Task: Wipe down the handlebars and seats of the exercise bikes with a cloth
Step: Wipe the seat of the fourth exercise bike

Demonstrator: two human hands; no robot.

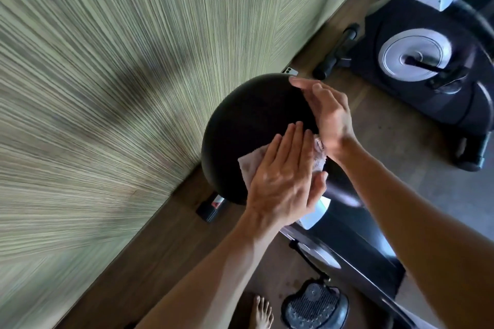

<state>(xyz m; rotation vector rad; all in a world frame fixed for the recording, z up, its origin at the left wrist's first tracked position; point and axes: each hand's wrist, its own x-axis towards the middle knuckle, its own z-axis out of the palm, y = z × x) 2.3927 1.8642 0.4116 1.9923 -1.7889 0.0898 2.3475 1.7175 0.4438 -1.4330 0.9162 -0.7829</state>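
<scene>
Both hands on seat (248, 125): left hand (283, 179) flat on cloth (250, 167).

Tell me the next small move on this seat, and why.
Probably slide the left hand, which presses the cloth flat on the near part of the seat, forward toward the far rim. That dark area lies uncovered ahead of the cloth, and the right hand rests on the seat's right edge, seemingly steadying it.

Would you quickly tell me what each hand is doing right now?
Left hand: open, fingers straight, pressing the cloth flat on the black bike seat.
Right hand: open, resting on the seat's edge.
</scene>
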